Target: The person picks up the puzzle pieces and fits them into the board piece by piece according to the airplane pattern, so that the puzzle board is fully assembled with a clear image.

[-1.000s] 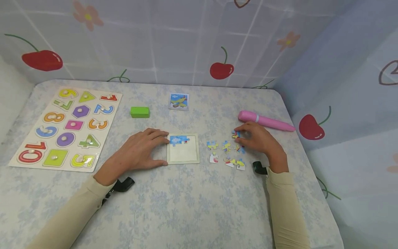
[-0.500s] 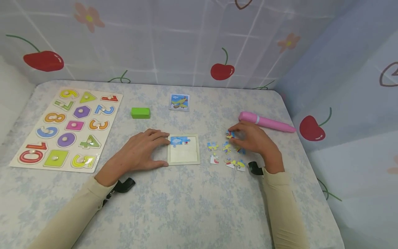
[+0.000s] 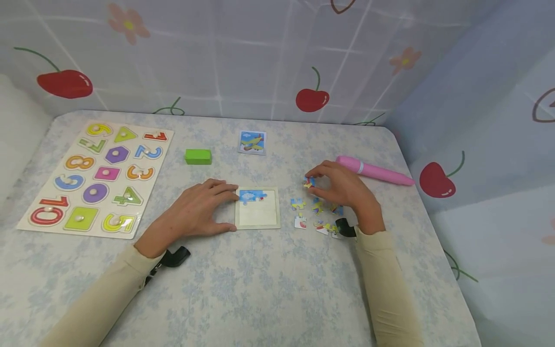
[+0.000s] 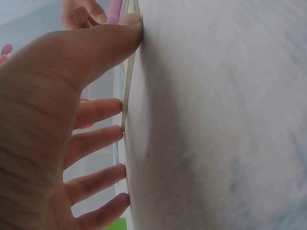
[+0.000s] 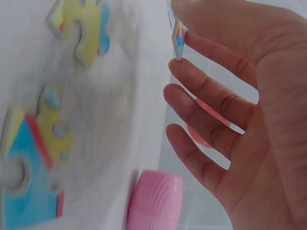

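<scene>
My right hand (image 3: 344, 190) pinches a small jigsaw piece (image 3: 309, 182) between thumb and fingers, above the table and right of a square puzzle tray (image 3: 258, 227). In the right wrist view the piece (image 5: 178, 43) shows edge-on, its other fingers spread. Joined blue sky pieces (image 3: 251, 195) lie along the tray's upper left. At the tray's left edge rests my left hand (image 3: 197, 208), fingers extended, thumb near the lower corner; fingertips touch the rim (image 4: 127, 86) in the left wrist view. Several loose jigsaw pieces (image 3: 297, 204) lie between tray and right hand, some partly hidden by the wrist camera.
Behind the tray lie an airplane picture card (image 3: 252, 143) and a green block (image 3: 198, 156). A number-and-shape peg board (image 3: 101, 179) covers the left side. The pink pen-shaped object (image 3: 381, 172) lies beyond my right hand. Curtains with cherries (image 3: 312, 100) border the table.
My right hand has carried the pinched jigsaw piece leftward from the right of the loose pieces toward the tray. The left hand stays at the tray's edge; the head view shifts slightly.
</scene>
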`<state>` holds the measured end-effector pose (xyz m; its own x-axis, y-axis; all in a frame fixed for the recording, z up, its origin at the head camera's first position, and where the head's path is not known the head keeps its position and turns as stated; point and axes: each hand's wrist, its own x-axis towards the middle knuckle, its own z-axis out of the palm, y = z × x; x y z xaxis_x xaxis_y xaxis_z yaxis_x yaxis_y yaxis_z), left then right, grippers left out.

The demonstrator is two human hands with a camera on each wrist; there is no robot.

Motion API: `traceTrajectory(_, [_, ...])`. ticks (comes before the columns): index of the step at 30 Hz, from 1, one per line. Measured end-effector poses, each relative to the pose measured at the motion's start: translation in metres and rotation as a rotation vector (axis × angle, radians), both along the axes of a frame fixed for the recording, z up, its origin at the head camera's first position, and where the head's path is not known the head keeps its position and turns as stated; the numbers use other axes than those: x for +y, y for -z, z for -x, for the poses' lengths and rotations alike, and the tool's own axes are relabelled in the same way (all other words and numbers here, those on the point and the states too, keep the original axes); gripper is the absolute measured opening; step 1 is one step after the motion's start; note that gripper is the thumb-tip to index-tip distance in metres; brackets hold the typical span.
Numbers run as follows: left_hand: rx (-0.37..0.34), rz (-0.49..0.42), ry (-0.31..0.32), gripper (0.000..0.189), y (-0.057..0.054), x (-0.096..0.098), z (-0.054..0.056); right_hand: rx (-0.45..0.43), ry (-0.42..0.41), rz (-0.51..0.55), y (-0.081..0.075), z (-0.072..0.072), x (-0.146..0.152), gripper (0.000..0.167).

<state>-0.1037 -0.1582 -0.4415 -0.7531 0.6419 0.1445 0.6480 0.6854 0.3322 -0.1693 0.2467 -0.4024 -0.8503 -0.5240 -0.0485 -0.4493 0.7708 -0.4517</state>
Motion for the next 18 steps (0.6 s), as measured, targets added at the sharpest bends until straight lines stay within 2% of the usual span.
traceTrajectory(9, [-0.008,0.015,-0.002,0.075,0.001,0.000,0.000,-0.005,-0.002,-0.006,0.001,0.001,-0.019,0.038])
traceTrajectory(18, [-0.005,0.014,-0.003,0.075,0.000,0.000,0.001,-0.003,-0.038,-0.030,0.005,0.000,-0.037,0.037])
